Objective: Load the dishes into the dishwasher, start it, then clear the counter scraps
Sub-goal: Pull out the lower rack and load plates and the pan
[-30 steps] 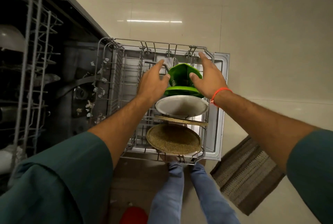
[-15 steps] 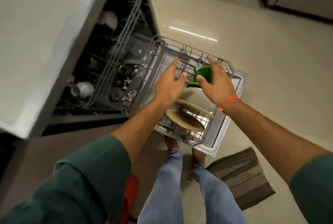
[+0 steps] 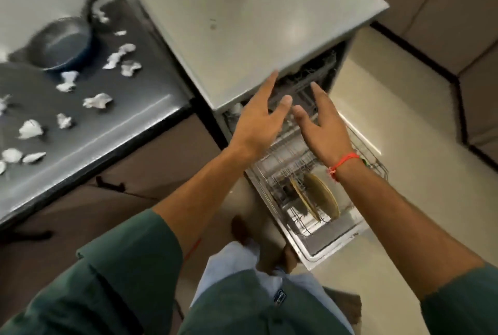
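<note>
Both arms reach forward over the pulled-out lower rack of the dishwasher. The left hand and right hand hover side by side, palms down, fingers spread and released, grasping nothing. Two tan plates stand on edge in the rack's near end. Crumpled paper scraps lie scattered across the dark counter toward its left edge, near a dark pan at the far side.

Your sleeves are dark green, and a red-orange thread circles your right wrist. White paper scraps dot the dark grey worktop beside a blue-grey pan; the plates are tan.
</note>
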The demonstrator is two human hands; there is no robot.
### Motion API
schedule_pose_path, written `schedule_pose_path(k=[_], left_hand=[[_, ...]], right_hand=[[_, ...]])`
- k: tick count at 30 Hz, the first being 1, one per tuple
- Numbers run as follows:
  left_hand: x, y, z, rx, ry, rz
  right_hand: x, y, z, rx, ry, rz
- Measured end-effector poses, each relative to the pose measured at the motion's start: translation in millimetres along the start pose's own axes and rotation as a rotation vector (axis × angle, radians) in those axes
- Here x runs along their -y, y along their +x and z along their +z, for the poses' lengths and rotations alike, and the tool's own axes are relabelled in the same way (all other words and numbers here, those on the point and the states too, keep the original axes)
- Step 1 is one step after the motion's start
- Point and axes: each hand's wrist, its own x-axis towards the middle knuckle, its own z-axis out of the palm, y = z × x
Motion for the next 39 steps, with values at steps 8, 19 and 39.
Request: schedule_pose_path(k=[8, 19, 39], left_hand=[[33, -63, -164, -0.422, -0.083, -0.063], [117, -195, -388, -0.817, -0.165, -0.175], [190, -318, -526, -1.357, -0.182, -0.453]], right_hand=[[139, 8, 66, 0.198, -0.002, -0.255], [332, -50, 260, 0.541, 0.02, -0.49], [488, -115, 490, 1.185, 0.013, -0.811]])
